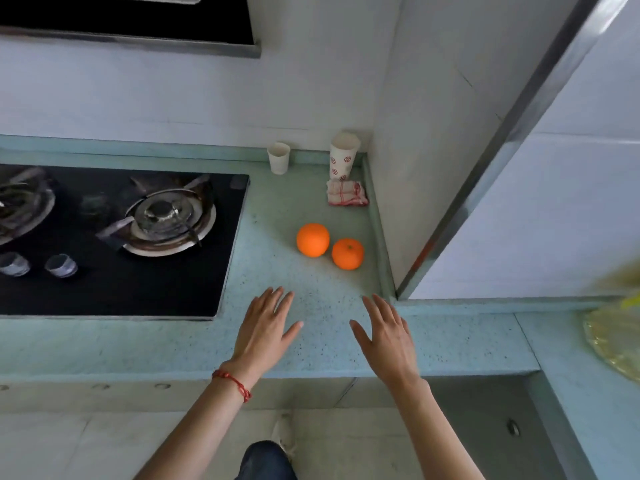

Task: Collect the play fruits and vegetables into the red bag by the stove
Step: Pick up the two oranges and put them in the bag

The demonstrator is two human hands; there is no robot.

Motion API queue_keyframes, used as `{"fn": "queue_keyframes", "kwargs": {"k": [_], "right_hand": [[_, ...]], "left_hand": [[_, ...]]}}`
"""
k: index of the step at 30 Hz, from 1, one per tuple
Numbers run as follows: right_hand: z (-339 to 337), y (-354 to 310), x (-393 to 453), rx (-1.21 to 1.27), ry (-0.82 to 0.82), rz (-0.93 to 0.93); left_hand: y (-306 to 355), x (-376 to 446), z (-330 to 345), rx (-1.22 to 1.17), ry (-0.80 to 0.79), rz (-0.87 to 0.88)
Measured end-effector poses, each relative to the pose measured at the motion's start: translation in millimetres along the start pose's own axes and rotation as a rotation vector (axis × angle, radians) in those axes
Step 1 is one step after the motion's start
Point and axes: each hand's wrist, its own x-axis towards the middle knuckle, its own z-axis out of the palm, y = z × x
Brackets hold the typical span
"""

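Barely started by the look of it: both oranges, one (312, 239) and the other (347, 253), sit mid-frame right of the stove (114, 237), left hand (265, 330) and right hand (386, 336) empty, fingers spread, no red bag visible.

Two oranges lie on the green counter (277, 216), the left orange (312, 239) and the right orange (347, 253) just beside each other, right of the stove (114, 282). Behind them, in the corner, a folded cloth (347, 192) lies in front of a patterned cup (343, 154); a plain cup (278, 158) stands to its left by the wall. The left hand (265, 327), with a red string (232, 382) at its wrist, and the right hand (388, 334) are spread flat with fingers apart, empty, near the counter's front edge, short of the oranges. A blurred yellow thing (613, 327) sits at the right edge.
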Motion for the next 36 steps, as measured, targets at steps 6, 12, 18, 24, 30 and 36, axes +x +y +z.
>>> {"fn": "queue_keyframes", "kwargs": {"k": [6, 12, 18, 24, 30, 36], "right_hand": [[0, -13, 60, 0.039, 0.043, 0.074], [2, -18, 105, 0.282, 0.062, 0.206], [15, -17, 144, 0.531, 0.056, 0.381], [30, -8, 175, 0.722, 0.001, 0.543], [45, -2, 189, 0.794, -0.048, 0.569], [50, 1, 194, 0.794, -0.06, 0.602]], "left_hand": [[-26, 70, -8, -0.011, -0.008, 0.04], [-32, 122, -10, -0.327, -0.037, -0.038], [-25, 164, -6, -0.657, -0.049, -0.248], [-19, 199, 6, -0.764, -0.091, -0.373], [-21, 217, 18, -0.834, -0.136, -0.431], [-27, 222, 23, -0.912, -0.152, -0.429]]}}
